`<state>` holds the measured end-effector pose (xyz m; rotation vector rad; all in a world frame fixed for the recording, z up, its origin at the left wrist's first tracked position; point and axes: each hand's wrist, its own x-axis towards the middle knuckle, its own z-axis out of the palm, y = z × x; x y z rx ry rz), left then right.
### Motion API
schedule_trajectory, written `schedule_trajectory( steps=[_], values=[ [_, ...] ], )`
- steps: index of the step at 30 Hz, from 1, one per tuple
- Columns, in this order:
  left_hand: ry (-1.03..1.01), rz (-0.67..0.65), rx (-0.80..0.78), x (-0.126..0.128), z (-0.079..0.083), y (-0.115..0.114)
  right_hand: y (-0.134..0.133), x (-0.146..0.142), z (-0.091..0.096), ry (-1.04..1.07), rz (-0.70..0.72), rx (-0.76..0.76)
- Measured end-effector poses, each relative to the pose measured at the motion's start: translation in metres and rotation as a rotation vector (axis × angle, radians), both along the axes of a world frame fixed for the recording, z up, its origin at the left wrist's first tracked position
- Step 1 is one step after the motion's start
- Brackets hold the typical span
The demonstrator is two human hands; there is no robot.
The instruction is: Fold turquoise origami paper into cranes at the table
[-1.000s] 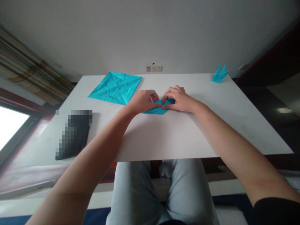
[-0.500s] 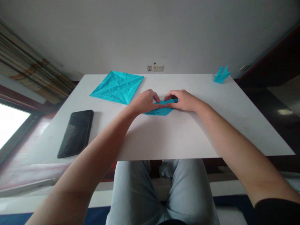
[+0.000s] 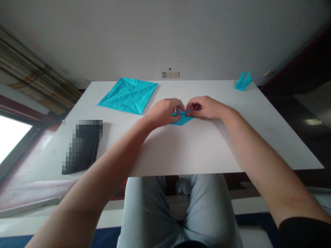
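I have the left hand (image 3: pixel 164 112) and right hand (image 3: pixel 204 107) close together, both pinching the folded blue paper (image 3: pixel 182 120) at the middle of the table (image 3: pixel 181 148). That fold looks unfinished; a complete paper crane (image 3: pixel 243 82) stands far right, and a creased blue sheet (image 3: pixel 128 95) lies flat far left.

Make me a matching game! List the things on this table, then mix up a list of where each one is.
Things:
1. folded blue paper
2. creased blue paper square
3. blue paper crane
4. black tablet

Places:
A. far right corner of the table
B. pinched between the left hand and right hand
C. near the table's left edge
D. lying open and flat, beyond the left hand

Pairs: 1-B, 2-D, 3-A, 4-C
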<state>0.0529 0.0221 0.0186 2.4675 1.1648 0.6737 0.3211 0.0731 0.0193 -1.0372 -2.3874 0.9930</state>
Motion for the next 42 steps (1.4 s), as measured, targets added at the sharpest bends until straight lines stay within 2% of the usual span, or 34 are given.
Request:
schedule_trajectory(
  steps=[5, 9, 12, 16, 18, 23, 27, 31, 36, 42],
  values=[
    [0.058, -0.054, 0.021, 0.000, 0.003, -0.001, 0.004, 0.014, 0.009, -0.034, -0.006, 0.062],
    [0.082, -0.093, 0.027, 0.001, 0.007, -0.004, 0.002, 0.019, 0.015, -0.057, 0.000, -0.017],
    [0.101, -0.120, 0.020, 0.001, 0.008, -0.006, 0.001, 0.017, 0.012, -0.079, 0.010, -0.026],
    [0.080, -0.143, -0.055, 0.000, 0.006, -0.004, 0.004, 0.012, 0.003, -0.063, 0.002, 0.078],
    [0.055, -0.102, -0.080, -0.002, 0.004, -0.001, 0.005, 0.010, -0.001, -0.058, -0.010, 0.107],
    [0.054, 0.128, -0.055, -0.008, -0.003, 0.002, 0.005, 0.008, -0.003, -0.090, -0.021, 0.093],
    [0.113, 0.215, -0.104, -0.010, -0.006, 0.002, 0.005, 0.008, -0.005, -0.094, -0.032, 0.074],
    [0.161, 0.247, -0.115, -0.008, -0.005, 0.001, 0.003, 0.008, -0.005, -0.057, -0.051, -0.042],
    [0.201, 0.218, -0.117, -0.005, 0.002, 0.001, -0.002, 0.005, 0.002, 0.003, -0.037, -0.207],
    [0.132, 0.178, -0.182, -0.008, 0.008, 0.001, -0.004, 0.003, 0.010, -0.087, 0.016, -0.207]
  ],
)
